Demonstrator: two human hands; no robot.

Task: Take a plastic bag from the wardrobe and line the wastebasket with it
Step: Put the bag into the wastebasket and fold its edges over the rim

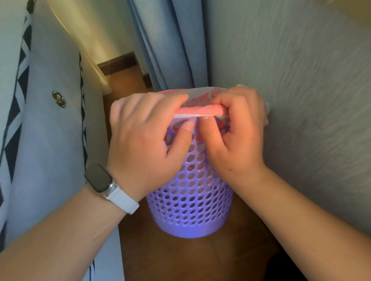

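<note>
The bag (202,100) is pinched by left hand (144,141) and right hand (236,135) — its edge is best folded evenly over the basket (189,196).

From my feed I see a blue curtain (166,39) hanging in the corner beside a textured grey wall (306,83). A grey cushion (49,112) with black-and-white trim sits left, above a wooden floor (192,271).

We are in a home, likely a bedroom or living room: blue curtains (166,39) hang to a wooden floor (192,265), textured wallpaper (317,84) rises on our right, and a buttoned grey cushion (50,98) with zigzag trim stands beside a perforated purple wastebasket (188,205).
</note>
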